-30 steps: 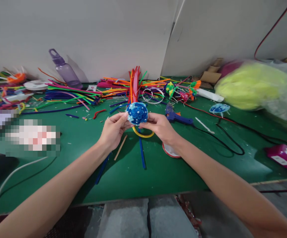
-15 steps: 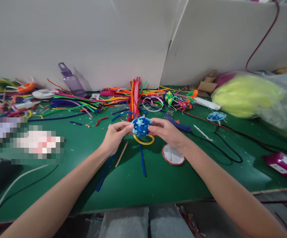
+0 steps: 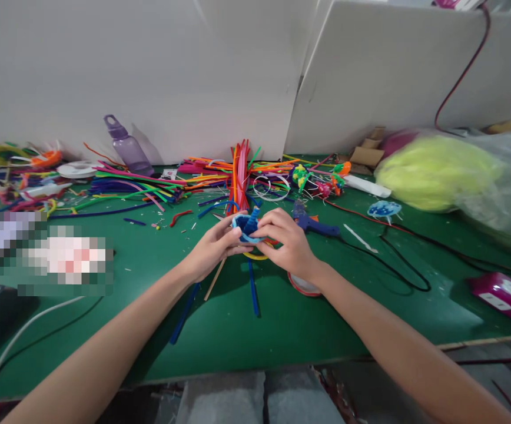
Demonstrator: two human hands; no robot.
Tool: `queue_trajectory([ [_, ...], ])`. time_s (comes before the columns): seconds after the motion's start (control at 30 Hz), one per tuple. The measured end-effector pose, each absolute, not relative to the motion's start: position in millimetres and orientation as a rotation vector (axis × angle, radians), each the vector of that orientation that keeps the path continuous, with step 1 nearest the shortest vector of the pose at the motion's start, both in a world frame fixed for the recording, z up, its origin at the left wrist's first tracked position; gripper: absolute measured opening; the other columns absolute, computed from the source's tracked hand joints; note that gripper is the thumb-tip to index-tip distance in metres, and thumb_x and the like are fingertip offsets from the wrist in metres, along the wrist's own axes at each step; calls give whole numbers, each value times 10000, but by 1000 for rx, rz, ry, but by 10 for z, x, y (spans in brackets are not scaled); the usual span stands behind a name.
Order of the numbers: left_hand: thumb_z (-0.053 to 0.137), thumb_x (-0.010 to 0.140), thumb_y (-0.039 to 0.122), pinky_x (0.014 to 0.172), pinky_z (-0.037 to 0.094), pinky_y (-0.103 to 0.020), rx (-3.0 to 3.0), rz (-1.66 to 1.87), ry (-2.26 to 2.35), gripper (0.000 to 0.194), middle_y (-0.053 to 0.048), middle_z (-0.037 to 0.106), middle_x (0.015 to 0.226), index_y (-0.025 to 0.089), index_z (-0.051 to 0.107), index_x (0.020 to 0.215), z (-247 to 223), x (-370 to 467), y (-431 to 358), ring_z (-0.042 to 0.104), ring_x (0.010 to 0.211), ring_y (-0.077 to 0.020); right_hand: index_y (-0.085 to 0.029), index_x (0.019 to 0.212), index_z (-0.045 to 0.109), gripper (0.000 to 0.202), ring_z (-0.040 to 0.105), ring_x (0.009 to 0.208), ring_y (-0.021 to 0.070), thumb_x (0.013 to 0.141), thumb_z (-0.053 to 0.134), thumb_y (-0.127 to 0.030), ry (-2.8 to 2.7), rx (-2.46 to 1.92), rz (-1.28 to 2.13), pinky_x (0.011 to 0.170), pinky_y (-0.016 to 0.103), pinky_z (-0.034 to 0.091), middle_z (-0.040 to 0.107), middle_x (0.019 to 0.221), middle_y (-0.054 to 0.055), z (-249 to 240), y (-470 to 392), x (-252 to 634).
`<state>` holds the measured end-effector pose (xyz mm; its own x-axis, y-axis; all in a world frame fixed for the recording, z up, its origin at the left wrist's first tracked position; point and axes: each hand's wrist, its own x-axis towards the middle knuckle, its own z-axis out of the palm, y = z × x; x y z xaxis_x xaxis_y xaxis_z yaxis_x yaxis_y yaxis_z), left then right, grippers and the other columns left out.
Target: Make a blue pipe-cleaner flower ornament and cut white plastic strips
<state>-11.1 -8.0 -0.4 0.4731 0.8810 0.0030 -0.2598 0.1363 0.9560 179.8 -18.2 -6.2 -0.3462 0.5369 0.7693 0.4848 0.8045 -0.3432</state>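
Both hands hold a small blue craft piece [image 3: 247,228] with a light blue rim, its hollow underside and a blue stem facing up. My left hand [image 3: 215,247] grips its left side, thumb on the rim. My right hand [image 3: 282,241] pinches at its right side; what the fingertips touch is partly hidden. Just below lies a yellow ring [image 3: 256,257], partly covered. A wooden stick [image 3: 215,280] and blue pipe cleaners [image 3: 254,294] lie nearer me. A round white disc with a red edge [image 3: 302,286] is partly under my right wrist.
Bundles of coloured pipe cleaners [image 3: 239,176] and a purple bottle [image 3: 130,147] stand behind. A blue glue gun [image 3: 321,227] with its cable lies right, near a blue flowered piece [image 3: 384,209] and a magenta power strip [image 3: 505,297]. Far right are yellow-filled bags [image 3: 441,171].
The blue piece has been turned over, from its flowered face to its hollow side with the stem. My right hand has shifted its grip, and its fingers are now curled more closely.
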Motion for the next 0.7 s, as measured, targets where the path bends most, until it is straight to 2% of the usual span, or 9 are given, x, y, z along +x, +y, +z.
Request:
queue_trajectory([
  [0.13,795,700,343,865,575,-326,1141,982,677,532,-77,670,1168,235,630,1193,15,-101,-78,663,1035,-219,-238,910,648,95,530,941,214,871,575,-192,-2125,-760,-19,840,409,481,610,928,62,-59,-180,1816],
  [0.23,791,705,299,884,560,-310,1185,1055,700,547,-75,675,1181,245,616,1220,22,-111,-60,638,1093,-223,-234,943,612,122,538,976,219,855,567,-164,-2104,-771,-1,856,413,478,604,964,69,-15,-174,1867],
  [0.33,801,689,275,926,532,-323,1262,1085,721,611,-72,684,1175,251,592,1263,11,-128,-40,631,1104,-221,-232,954,580,121,575,912,193,850,571,-171,-1958,-830,117,816,372,491,609,921,49,31,-180,1901],
  [0.47,807,673,249,946,515,-336,1416,1037,713,638,-80,645,1267,258,592,1274,-35,-150,-11,615,1138,-235,-255,1089,578,231,621,862,169,859,602,-256,-1862,-931,340,757,325,505,649,942,28,49,-200,1893],
  [0.6,800,681,244,966,502,-341,1491,1009,707,660,-79,625,1298,264,572,1300,-65,-158,3,610,1148,-235,-243,968,630,108,630,867,183,878,587,-285,-1922,-941,300,785,339,490,680,911,33,24,-204,1871],
  [0.7,798,685,254,969,501,-347,1507,990,712,660,-78,632,1283,260,569,1304,-47,-148,-12,613,1145,-235,-223,877,627,73,619,801,176,888,567,-263,-1923,-944,250,742,327,480,670,841,36,14,-200,1871],
])
